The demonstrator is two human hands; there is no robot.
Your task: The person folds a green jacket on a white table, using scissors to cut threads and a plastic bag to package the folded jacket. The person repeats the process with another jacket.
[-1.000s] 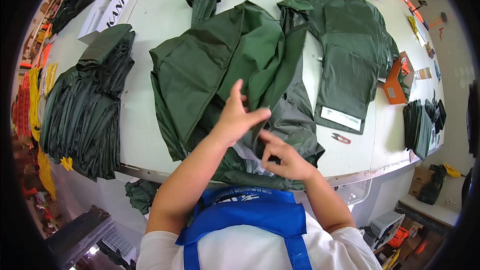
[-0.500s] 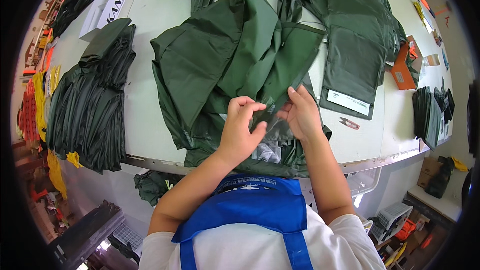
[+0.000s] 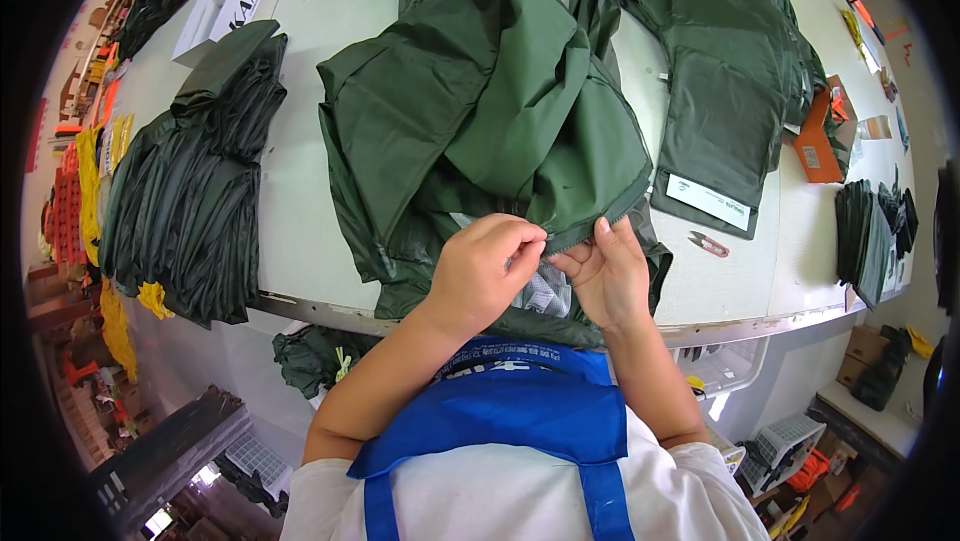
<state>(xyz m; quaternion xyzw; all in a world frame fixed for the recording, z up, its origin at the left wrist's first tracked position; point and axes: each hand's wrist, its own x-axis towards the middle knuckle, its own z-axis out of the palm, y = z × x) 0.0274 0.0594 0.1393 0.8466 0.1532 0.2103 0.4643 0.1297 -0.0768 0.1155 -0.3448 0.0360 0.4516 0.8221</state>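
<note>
A dark green waterproof jacket [image 3: 430, 91] lies bunched on the white table in front of me. Its zipped front edge [image 3: 572, 243] runs along the near right of the raised cloth. My left hand [image 3: 485, 273] pinches that zipper edge between thumb and fingers. Close beside it, my right hand [image 3: 610, 283] grips the same edge, thumb on top and fingers partly underneath. Grey-white mesh lining [image 3: 546, 293] shows between my wrists. The zipper's end and any pull are hidden by my fingertips.
Folded dark green garments are piled at the left [image 3: 185, 206]; more folded garments [image 3: 722, 91] lie at the right. Red-handled thread snips [image 3: 712, 245] rest near the table's front edge [image 3: 720, 329]. An orange carton [image 3: 820, 149] stands farther right, a white box [image 3: 222, 6] at the far left.
Both hands have closed on the zipper edge, the left fingers going from spread to pinched. The jacket's right flap has been drawn down and now bulges in a curve.
</note>
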